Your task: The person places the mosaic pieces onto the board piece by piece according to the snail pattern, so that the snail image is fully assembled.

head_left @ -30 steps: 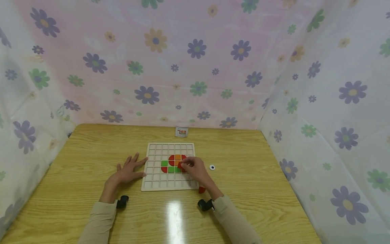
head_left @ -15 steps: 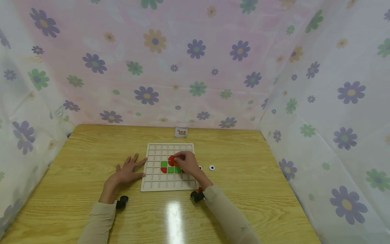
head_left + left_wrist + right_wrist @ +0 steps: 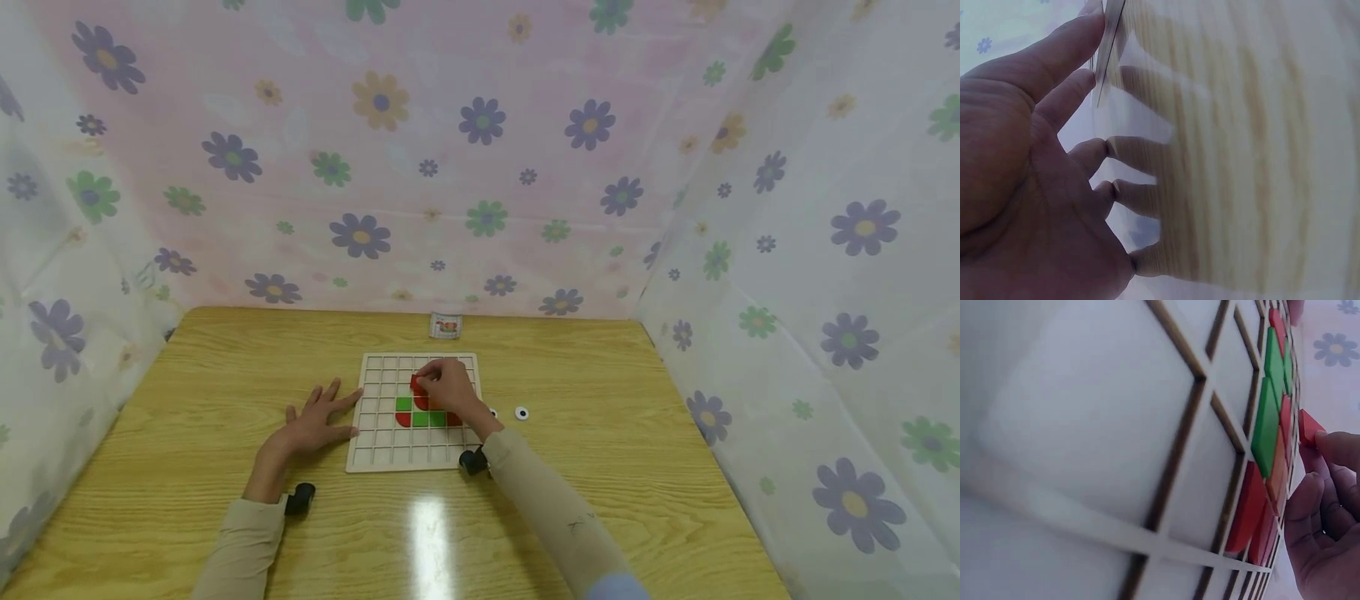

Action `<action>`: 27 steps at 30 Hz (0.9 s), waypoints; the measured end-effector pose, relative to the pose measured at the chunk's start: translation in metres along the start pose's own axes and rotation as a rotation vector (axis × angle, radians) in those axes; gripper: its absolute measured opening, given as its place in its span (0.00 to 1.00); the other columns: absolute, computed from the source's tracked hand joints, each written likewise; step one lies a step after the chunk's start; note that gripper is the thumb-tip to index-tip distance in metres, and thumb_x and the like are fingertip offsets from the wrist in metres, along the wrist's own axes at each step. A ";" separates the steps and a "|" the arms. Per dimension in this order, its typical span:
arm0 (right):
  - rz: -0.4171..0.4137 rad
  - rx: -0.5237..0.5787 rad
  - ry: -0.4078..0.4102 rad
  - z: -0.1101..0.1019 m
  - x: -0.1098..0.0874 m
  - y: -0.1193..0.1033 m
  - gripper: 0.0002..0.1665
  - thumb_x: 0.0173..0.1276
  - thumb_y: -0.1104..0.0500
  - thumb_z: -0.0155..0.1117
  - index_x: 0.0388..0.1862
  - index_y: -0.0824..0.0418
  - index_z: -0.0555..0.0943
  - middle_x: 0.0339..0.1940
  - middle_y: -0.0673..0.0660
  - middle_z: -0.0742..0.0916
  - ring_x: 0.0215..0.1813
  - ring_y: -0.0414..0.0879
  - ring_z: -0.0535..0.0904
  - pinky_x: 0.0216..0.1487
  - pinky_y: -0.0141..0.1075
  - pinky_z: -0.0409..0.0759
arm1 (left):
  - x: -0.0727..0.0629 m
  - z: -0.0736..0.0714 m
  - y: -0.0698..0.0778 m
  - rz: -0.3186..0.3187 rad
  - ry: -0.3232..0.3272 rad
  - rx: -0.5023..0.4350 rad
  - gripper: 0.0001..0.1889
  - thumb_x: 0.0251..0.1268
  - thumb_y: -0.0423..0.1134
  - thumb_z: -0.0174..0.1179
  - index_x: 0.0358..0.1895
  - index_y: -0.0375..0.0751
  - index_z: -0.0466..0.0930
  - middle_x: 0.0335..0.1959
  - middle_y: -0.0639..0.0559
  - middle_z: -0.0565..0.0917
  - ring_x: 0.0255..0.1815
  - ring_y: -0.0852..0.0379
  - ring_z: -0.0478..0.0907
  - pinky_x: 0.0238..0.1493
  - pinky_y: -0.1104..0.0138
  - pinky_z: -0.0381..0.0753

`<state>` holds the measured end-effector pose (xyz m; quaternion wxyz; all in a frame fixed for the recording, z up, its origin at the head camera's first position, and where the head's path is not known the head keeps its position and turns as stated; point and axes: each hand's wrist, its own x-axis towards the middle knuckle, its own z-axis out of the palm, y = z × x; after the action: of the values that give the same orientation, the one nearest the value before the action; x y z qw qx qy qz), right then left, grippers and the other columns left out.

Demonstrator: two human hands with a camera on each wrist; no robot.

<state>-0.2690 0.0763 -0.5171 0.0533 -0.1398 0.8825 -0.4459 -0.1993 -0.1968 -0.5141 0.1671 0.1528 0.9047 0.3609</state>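
Note:
A pale wooden grid board [image 3: 375,455] lies on the table. My right hand [image 3: 452,390] is over its middle and pinches a small red tile [image 3: 1310,428] between thumb and fingers, above the cells behind the placed pieces. Green square tiles [image 3: 421,419] and red rounded pieces [image 3: 403,419] sit in the grid. An orange tile [image 3: 1276,465] shows beside the green ones in the right wrist view. My left hand [image 3: 309,427] rests on the table with fingers spread, the forefinger and thumb touching the board's left edge. The right hand hides some cells.
To the right of the board lies a white disc with a black dot [image 3: 522,413], and a second such disc [image 3: 492,413] is partly hidden by the right wrist. A small picture card [image 3: 446,326] lies at the table's back edge. Flowered cloth [image 3: 420,192] surrounds the table.
My right hand has moved left and away from me across the board, a red tile pinched in it. The left hand has stayed in place at the board's edge.

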 end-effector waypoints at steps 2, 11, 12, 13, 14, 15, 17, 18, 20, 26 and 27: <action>-0.007 0.000 -0.006 0.001 0.003 0.000 0.08 0.75 0.62 0.64 0.44 0.64 0.89 0.38 0.58 0.89 0.36 0.44 0.82 0.37 0.35 0.81 | 0.000 0.000 0.000 0.002 0.002 0.004 0.38 0.72 0.47 0.63 0.79 0.39 0.59 0.81 0.25 0.40 0.78 0.20 0.30 0.61 0.20 0.25; -0.041 -0.043 -0.027 0.013 0.011 0.003 0.09 0.74 0.60 0.65 0.45 0.62 0.89 0.37 0.56 0.90 0.34 0.41 0.83 0.35 0.33 0.82 | 0.000 -0.001 0.002 -0.008 -0.006 0.000 0.38 0.72 0.48 0.63 0.79 0.39 0.59 0.81 0.25 0.40 0.79 0.20 0.30 0.61 0.20 0.26; -0.039 -0.053 -0.031 0.014 0.011 0.003 0.09 0.74 0.60 0.65 0.45 0.61 0.89 0.37 0.56 0.90 0.35 0.42 0.84 0.36 0.33 0.82 | 0.000 -0.001 0.002 -0.009 -0.006 0.003 0.38 0.72 0.48 0.63 0.79 0.39 0.60 0.81 0.25 0.40 0.78 0.20 0.30 0.62 0.20 0.26; -0.035 -0.064 -0.035 0.015 0.011 0.002 0.09 0.74 0.59 0.65 0.45 0.60 0.89 0.37 0.55 0.90 0.35 0.42 0.84 0.36 0.34 0.82 | 0.000 -0.001 0.002 -0.009 -0.005 0.006 0.38 0.72 0.48 0.63 0.79 0.39 0.60 0.81 0.25 0.40 0.78 0.20 0.31 0.61 0.20 0.26; -0.032 -0.075 -0.039 0.015 0.012 0.002 0.08 0.74 0.59 0.65 0.44 0.60 0.90 0.37 0.55 0.90 0.35 0.42 0.84 0.36 0.34 0.82 | 0.000 -0.001 0.002 -0.010 -0.004 0.007 0.38 0.71 0.48 0.64 0.79 0.39 0.60 0.81 0.25 0.40 0.78 0.20 0.31 0.61 0.20 0.26; -0.029 -0.086 -0.040 0.016 0.012 0.002 0.08 0.74 0.59 0.66 0.44 0.59 0.90 0.36 0.54 0.90 0.35 0.41 0.84 0.35 0.34 0.82 | 0.000 -0.001 0.002 -0.011 -0.003 0.009 0.38 0.71 0.48 0.64 0.79 0.39 0.60 0.81 0.25 0.40 0.78 0.20 0.31 0.61 0.20 0.27; -0.023 -0.103 -0.047 0.017 0.013 0.002 0.08 0.74 0.58 0.67 0.42 0.59 0.90 0.36 0.53 0.90 0.35 0.41 0.83 0.35 0.33 0.81 | 0.000 0.000 0.001 -0.015 -0.002 0.008 0.38 0.71 0.48 0.64 0.79 0.39 0.60 0.81 0.25 0.40 0.78 0.20 0.31 0.62 0.20 0.26; -0.022 -0.109 -0.050 0.017 0.013 0.002 0.07 0.74 0.58 0.67 0.42 0.59 0.90 0.35 0.53 0.90 0.34 0.40 0.83 0.35 0.33 0.81 | 0.000 0.000 0.001 -0.017 -0.003 0.008 0.38 0.71 0.48 0.64 0.79 0.39 0.60 0.81 0.25 0.40 0.78 0.20 0.31 0.62 0.20 0.26; -0.026 -0.112 -0.053 0.017 0.013 0.002 0.07 0.73 0.59 0.67 0.40 0.59 0.90 0.34 0.53 0.90 0.34 0.40 0.83 0.35 0.32 0.81 | 0.001 0.000 0.001 -0.019 -0.004 0.007 0.38 0.72 0.48 0.64 0.79 0.39 0.60 0.81 0.25 0.40 0.79 0.20 0.30 0.62 0.20 0.26; -0.026 -0.104 -0.052 0.016 0.013 0.002 0.07 0.73 0.59 0.67 0.39 0.59 0.90 0.34 0.53 0.90 0.34 0.40 0.83 0.36 0.32 0.80 | 0.001 0.000 0.000 -0.020 -0.008 0.008 0.39 0.71 0.49 0.64 0.79 0.40 0.60 0.81 0.26 0.40 0.79 0.21 0.31 0.62 0.20 0.27; -0.023 -0.102 -0.054 0.016 0.013 0.002 0.07 0.73 0.59 0.67 0.39 0.58 0.90 0.34 0.53 0.90 0.34 0.40 0.83 0.36 0.32 0.80 | 0.001 0.000 0.000 -0.021 -0.007 0.010 0.39 0.71 0.49 0.64 0.79 0.40 0.60 0.81 0.26 0.40 0.79 0.21 0.31 0.62 0.20 0.27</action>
<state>-0.2785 0.0609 -0.5276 0.0648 -0.1643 0.9007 -0.3969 -0.2002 -0.1966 -0.5139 0.1733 0.1456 0.9074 0.3541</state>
